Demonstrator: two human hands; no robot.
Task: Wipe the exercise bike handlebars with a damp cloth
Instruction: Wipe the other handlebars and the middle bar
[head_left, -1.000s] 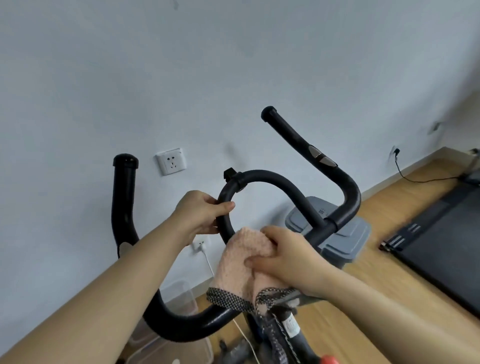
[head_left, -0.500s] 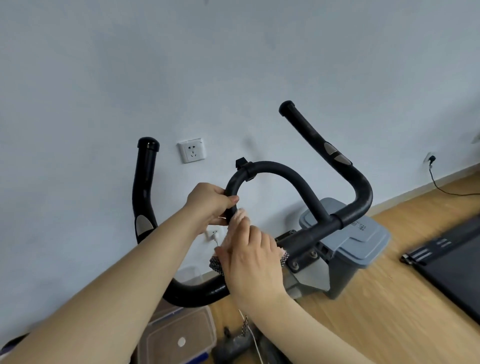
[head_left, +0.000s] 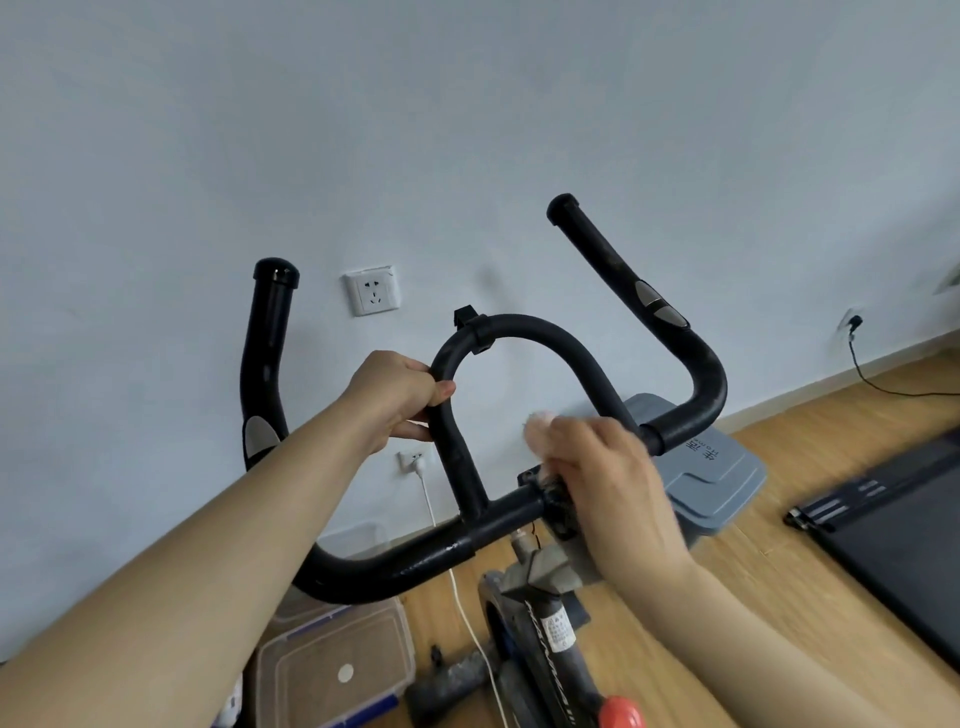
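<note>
A: Head view, the only one. What's the left hand (head_left: 395, 400) doing?

B: It's wrapped around the left leg of the centre loop (head_left: 519, 332) on the handlebars (head_left: 395, 566), fingers closed on the tube. I'd say it's there to steady the bars while the other hand rubs.

A: And the right hand (head_left: 608, 483)?

B: It sits at the middle of the bars, where the loop's right leg meets the crossbar, just above the stem (head_left: 545, 577). The fingers are curled down and closed over the cloth (head_left: 537, 434). Only a pale pink bit pokes out above the knuckles, and it's blurred.

A: So the cloth is pressed on the bar?

B: It looks so, but the hand hides the contact. I can't tell how much cloth lies under the palm.

A: Why hold it bunched like that?

B: Probably so it wraps the tube and reaches around the joint, which is awkward to clean flat.

A: What's left to wipe?

B: Judging from the pose, the work is at the centre. The two outer horns, left (head_left: 265, 353) and right (head_left: 639, 306), are free of both hands.

A: Anything nearby to mind?

B: A white cable (head_left: 441, 525) hangs from a wall socket behind the bars, near but apart from the hands.
</note>
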